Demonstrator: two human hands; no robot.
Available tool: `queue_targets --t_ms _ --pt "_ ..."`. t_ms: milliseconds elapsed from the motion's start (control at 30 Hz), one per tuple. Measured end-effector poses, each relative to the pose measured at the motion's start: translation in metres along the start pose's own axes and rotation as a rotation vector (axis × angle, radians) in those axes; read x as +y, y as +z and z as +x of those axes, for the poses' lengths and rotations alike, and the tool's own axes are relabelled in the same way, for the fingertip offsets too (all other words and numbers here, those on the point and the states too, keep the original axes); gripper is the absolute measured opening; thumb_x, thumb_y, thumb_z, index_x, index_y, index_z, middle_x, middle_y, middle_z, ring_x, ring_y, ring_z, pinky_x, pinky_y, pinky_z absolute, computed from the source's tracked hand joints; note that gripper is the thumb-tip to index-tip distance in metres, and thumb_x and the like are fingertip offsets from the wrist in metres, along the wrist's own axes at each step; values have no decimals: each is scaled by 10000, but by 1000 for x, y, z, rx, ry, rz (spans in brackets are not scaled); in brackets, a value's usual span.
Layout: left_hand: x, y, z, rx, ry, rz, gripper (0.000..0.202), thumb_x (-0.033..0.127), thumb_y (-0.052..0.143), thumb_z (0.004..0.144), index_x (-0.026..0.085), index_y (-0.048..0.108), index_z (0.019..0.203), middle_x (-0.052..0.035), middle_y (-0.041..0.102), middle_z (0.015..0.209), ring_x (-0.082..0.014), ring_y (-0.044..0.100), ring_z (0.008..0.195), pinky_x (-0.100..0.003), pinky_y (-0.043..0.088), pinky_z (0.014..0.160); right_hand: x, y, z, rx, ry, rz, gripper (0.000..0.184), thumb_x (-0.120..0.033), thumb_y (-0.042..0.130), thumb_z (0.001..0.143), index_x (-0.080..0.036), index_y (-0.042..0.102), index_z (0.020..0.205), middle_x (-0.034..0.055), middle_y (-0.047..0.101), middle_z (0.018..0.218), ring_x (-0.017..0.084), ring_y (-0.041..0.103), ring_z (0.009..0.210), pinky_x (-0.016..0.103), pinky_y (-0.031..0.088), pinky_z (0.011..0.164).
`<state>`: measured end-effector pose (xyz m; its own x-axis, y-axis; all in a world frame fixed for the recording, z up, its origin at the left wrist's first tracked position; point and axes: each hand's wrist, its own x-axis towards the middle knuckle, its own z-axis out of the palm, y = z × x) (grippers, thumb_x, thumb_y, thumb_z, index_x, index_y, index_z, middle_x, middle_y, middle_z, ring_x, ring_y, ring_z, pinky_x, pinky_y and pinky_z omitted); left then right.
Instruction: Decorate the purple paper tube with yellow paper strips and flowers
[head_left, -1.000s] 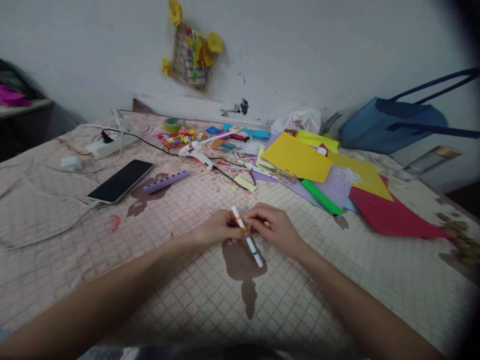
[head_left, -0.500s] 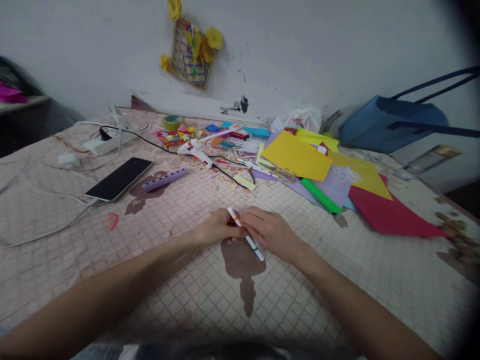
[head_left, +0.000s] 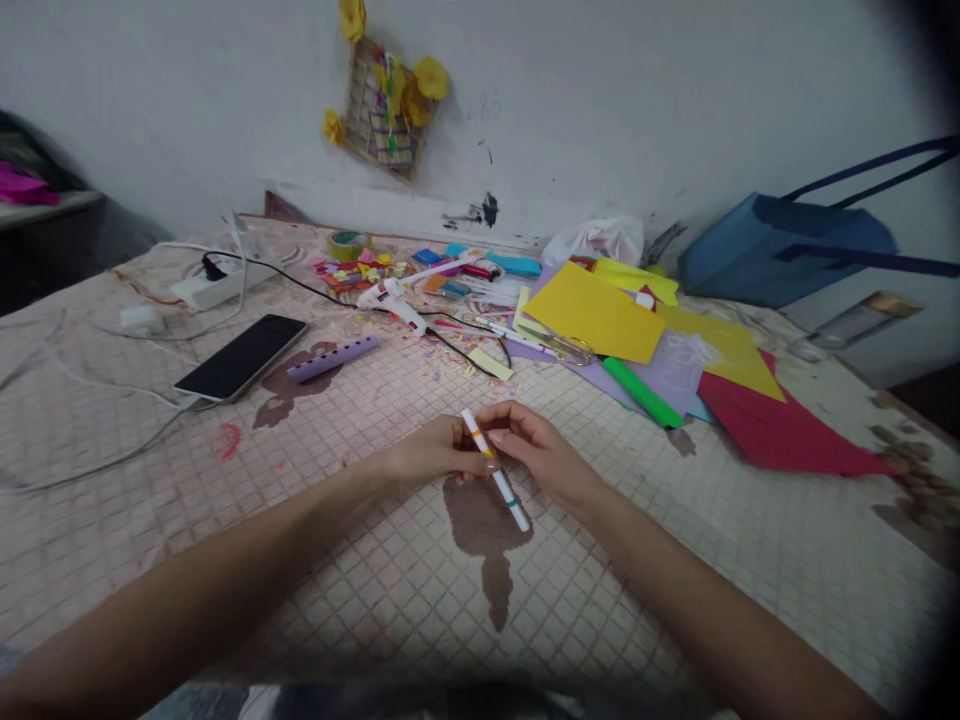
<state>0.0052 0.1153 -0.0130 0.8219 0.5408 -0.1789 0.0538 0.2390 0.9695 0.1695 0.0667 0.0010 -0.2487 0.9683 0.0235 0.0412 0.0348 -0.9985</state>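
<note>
White marker (head_left: pixel 503 486): clasped around mid-length in left grip (head_left: pixel 441 455), tilted, partly covered there by the thumb. Right grip (head_left: pixel 536 450): curled just beside the marker; cannot tell whether touching or grasping anything. Beyond both grips on the table (head_left: pixel 390 600): glue gun (head_left: pixel 397 305); coloured scraps (head_left: pixel 361 272), too small to itemise. Far right of right grip: brown pile (head_left: pixel 926 490), blurred beyond identification; blue bag (head_left: pixel 757 255), straps cut off.

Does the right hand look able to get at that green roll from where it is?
Probably yes: the green roll lies ahead and to the right of the right hand, with only patterned tabletop seen between them. The left hand is holding the white marker.
</note>
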Motion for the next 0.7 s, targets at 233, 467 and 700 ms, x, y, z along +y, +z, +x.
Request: queue_targets --t_ms 233,467,700 --pt "0 0 0 -24 36 -52 223 287 704 643 131 630 783 11 535 603 -48 437 473 -164 355 443 -2 9 -1 -167 160 371 219 -178 514 754 -203 521 972 33 622 908 142 627 677 365 514 744" --pt "1 0 -1 -79 25 -40 210 283 700 656 135 610 774 14 547 642 -39 442 480 -150 358 440 -1 7 0 -176 169 389 194 -190 539 748 -197 535 942 19 616 840 144 625 664 372 509 742" --pt "6 2 -2 -106 49 -10 302 283 696 667 150 596 920 36 504 612 -32 406 454 -147 336 416 3 4 1 -216 170 476 198 -173 583 739 -185 540 932 23 613 900 147 625 717 366 506 753"
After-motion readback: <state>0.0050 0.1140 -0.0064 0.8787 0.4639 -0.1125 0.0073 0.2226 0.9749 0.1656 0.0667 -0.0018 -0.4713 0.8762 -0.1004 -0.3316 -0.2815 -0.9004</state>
